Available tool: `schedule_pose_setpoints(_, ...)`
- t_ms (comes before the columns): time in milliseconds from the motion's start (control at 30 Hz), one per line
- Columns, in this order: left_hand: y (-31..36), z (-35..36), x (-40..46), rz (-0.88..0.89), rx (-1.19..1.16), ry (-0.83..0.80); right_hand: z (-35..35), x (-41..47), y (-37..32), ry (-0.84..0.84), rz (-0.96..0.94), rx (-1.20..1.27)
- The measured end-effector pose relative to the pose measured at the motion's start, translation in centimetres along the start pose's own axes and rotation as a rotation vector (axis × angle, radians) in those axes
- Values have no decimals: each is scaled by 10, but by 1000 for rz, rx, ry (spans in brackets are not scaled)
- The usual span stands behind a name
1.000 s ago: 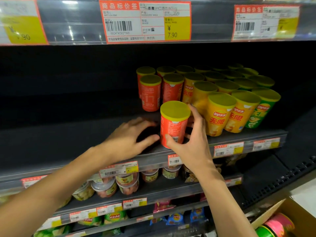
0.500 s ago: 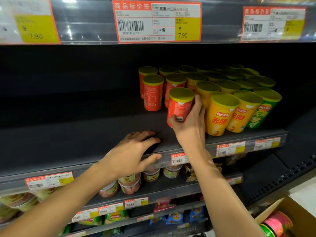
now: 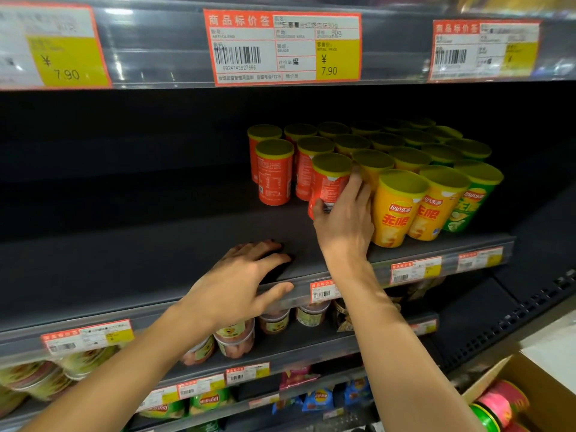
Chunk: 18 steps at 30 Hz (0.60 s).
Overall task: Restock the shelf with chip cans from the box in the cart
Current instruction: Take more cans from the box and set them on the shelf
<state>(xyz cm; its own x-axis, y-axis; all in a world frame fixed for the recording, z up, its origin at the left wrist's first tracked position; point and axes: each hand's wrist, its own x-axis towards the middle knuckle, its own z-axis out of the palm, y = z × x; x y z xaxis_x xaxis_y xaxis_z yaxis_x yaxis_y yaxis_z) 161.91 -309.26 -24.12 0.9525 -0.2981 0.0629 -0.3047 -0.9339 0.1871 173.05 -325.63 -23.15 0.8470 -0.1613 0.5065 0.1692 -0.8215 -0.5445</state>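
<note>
Head view: dark shelf (image 3: 156, 269), price tags (image 3: 282, 46) above, snack tubs (image 3: 233, 338) below

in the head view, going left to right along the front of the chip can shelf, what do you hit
left hand resting on the shelf edge → red can gripped by the right hand → first yellow can → second yellow can → green can

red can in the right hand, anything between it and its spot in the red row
Nothing visible. The right hand holds the red can tilted, already beside the yellow can; the shelf under it is bare.
</note>
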Motion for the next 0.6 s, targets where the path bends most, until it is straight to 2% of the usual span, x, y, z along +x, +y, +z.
schedule_pose_setpoints(233,-2,0,0,18,22,9,-10,-4,1,-31,-14,-12)
schedule_pose_setpoints(300,-1,-1,1,22,14,10,-20,-18,6,22,-106,8)
schedule_pose_setpoints(433,-2,1,2,17,9,20,-32,-51,31,-68,-154,-5)
schedule_pose_setpoints(600,-3,2,3,14,45,9,-22,-79,68,-50,-366,-50)
